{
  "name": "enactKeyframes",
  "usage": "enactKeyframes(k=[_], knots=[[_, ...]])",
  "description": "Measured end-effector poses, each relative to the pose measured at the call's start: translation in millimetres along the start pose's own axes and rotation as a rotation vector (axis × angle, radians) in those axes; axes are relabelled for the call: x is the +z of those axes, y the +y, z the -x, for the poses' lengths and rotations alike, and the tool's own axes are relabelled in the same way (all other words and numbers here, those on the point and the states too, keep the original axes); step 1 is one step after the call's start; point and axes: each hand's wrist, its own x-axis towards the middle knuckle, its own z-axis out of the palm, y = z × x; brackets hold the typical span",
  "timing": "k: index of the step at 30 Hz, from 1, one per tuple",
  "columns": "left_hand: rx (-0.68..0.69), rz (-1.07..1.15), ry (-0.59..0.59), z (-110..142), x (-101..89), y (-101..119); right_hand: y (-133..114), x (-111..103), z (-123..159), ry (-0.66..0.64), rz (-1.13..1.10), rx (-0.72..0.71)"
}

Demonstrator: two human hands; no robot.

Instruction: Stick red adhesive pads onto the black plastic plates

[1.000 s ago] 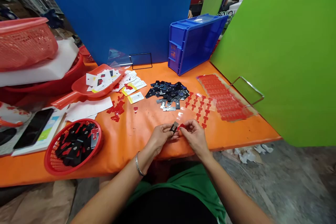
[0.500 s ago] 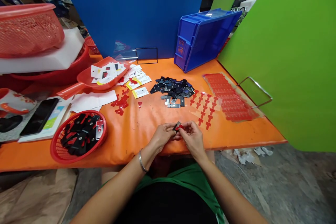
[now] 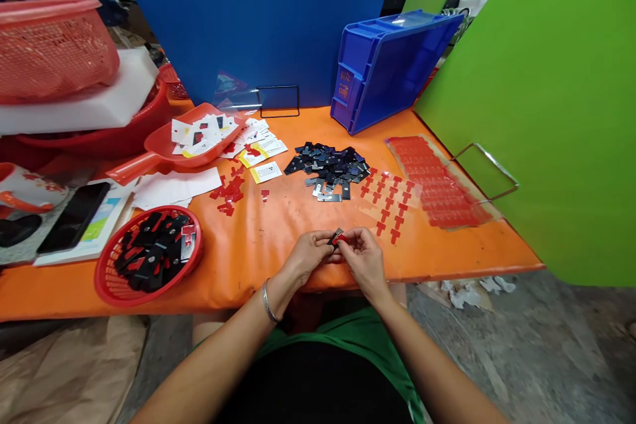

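My left hand [image 3: 309,254] pinches a small black metal plate [image 3: 334,236] near the table's front edge. Against that plate, my right hand [image 3: 364,254] holds a red T-shaped sticker [image 3: 340,238] between thumb and fingers. The fingertips of both hands meet and partly cover the two pieces. Beyond the hands lies a heap of black and silver metal plates [image 3: 328,165]. To its right is a clear sheet carrying rows of red T-shaped stickers [image 3: 389,200]. A red basket [image 3: 197,238] at the left holds several black plates with red pieces on them.
Loose red pieces [image 3: 229,191] lie left of the heap, near a red dustpan [image 3: 163,156] full of white cards. A blue crate [image 3: 348,79] stands on its side at the back. A red sticker sheet [image 3: 437,179] lies by the green panel [image 3: 546,112]. A phone [image 3: 74,218] rests far left.
The red sticker has come from beside the black plate onto it, and my hands have drawn closer together. The camera view has shifted, so the table scene sits further right and slightly higher.
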Motion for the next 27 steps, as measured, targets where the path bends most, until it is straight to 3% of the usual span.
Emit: enactKeyframes(k=[8, 14, 20, 27], knots=[[0.022, -0.014, -0.010, -0.5, -0.6, -1.9, -3.8, 1.1, 1.1, 0.014, 0.038, -0.008], [0.059, -0.037, 0.089, -3.6, 4.7, -8.5, -5.4, 1.9, 7.9, -0.012, 0.048, -0.049], [0.069, -0.050, 0.084, -4.2, 6.5, -10.5, -4.0, -3.1, 1.7, 0.149, 0.287, -0.196], [0.061, -0.057, 0.095, -4.2, 7.4, -9.3, -3.5, -6.1, -7.1, 0.130, 0.306, -0.156]])
